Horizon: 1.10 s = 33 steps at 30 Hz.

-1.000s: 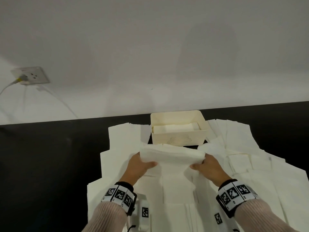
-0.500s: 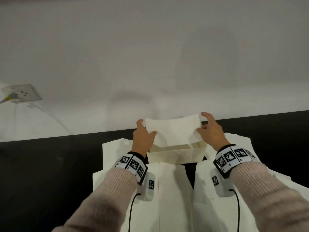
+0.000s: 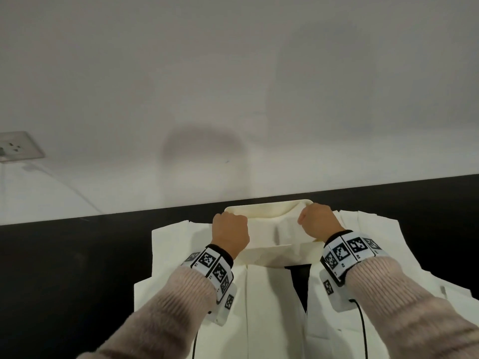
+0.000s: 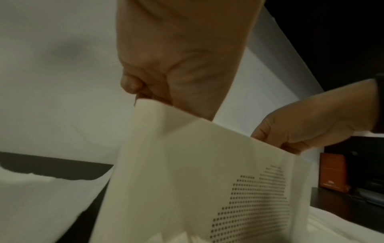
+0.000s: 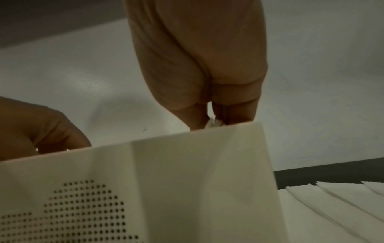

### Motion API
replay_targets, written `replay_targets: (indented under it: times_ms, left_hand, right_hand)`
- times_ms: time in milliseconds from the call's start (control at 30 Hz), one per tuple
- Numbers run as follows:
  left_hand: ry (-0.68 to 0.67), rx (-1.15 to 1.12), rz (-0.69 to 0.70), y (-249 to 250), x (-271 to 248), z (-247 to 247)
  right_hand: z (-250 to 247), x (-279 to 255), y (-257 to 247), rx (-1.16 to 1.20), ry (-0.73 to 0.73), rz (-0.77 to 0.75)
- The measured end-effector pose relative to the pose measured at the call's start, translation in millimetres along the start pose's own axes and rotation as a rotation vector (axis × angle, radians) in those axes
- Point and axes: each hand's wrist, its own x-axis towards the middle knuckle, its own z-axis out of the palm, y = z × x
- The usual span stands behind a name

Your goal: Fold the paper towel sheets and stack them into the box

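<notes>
Folded sheet [image 3: 278, 230] sits at centre frame, lowered into the box [image 3: 267, 255], each end pinched by curled fingers: left hand [image 3: 229, 233] and right hand [image 3: 318, 224]. Judgement: keep both ends level, press flat onto the stack, release together so the fold holds. Loose sheets [image 3: 272, 307] lie around the box on the black table [image 3: 64, 268].
</notes>
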Motion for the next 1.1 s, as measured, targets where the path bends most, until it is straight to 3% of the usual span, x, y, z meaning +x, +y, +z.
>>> replay_targets:
  times_ms: [367,467,567,667,800,900,1000,1100]
  left_hand:
    - [-0.104,0.293,0.082,7,9,3]
    - [-0.025,0.247,0.105,3,11,4]
    - [0.190,-0.007,0.104,-7,-2,-4]
    - [0.381,-0.336,-0.017,-32,-34,-14]
    - [0.401,-0.661,-0.290,-79,-91,4]
    - [0.261,-0.927,-0.535,-109,-135,30]
    - [0.091,-0.956,-0.679,-123,-178,51]
    - [-0.025,-0.982,-0.817,-125,-212,74]
  right_hand:
    - [13,4,-16,-0.145,-0.199,-0.003]
    - [8,4,-17,-0.113,-0.193,-0.001]
    - [-4,-6,-20,-0.069,-0.125,-0.028]
    - [-22,-38,-30,0.054,-0.088,-0.118]
    - [-28,-88,-43,0.294,-0.143,-0.200]
    - [-3,-116,-48,0.477,-0.271,-0.212]
    - [35,-142,-60,0.505,-0.478,-0.206]
    - [73,-163,-76,0.511,-0.587,-0.128]
